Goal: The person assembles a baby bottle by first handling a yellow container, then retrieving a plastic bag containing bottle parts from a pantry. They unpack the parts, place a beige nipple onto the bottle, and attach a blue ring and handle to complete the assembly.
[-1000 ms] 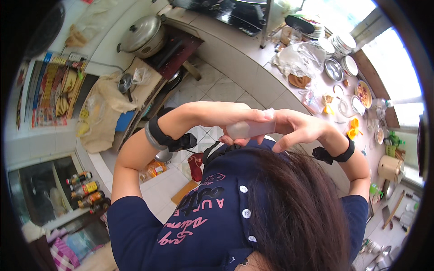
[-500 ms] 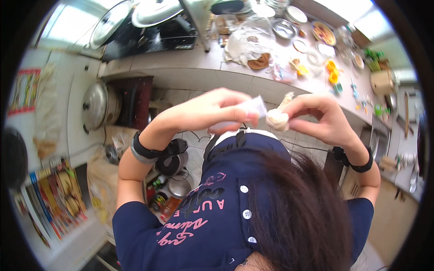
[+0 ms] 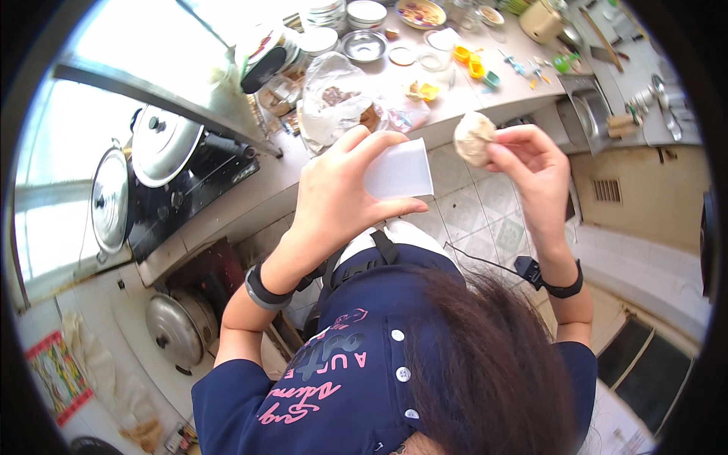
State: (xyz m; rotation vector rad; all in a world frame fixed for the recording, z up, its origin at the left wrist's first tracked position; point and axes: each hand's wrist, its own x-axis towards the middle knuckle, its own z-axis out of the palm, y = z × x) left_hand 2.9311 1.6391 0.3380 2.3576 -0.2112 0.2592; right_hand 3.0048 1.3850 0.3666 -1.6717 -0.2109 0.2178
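Note:
My left hand (image 3: 334,189) grips a translucent white plastic cup (image 3: 400,171), thumb below and fingers above. The cup lies tipped on its side, its wide rim toward the right. Between the thumb and fingertips of my right hand (image 3: 527,155) is a cream, rounded, wrinkled lump (image 3: 475,139) that looks like a bunched cloth; I cannot tell whether anything is inside it. The lump is held up a little to the right of the cup, apart from it. Both hands are in the air in front of the counter (image 3: 485,102).
On the counter are a plastic bag (image 3: 330,98), a steel bowl (image 3: 364,47), small yellow cups (image 3: 475,68) and a plate of food (image 3: 421,13). The black stove (image 3: 189,193) with lidded pots stands at left, a sink (image 3: 590,114) at right.
My hands have moved apart, and the right hand has lifted the lump away from the cup. The cup is now seen more fully. My view has swung to the right.

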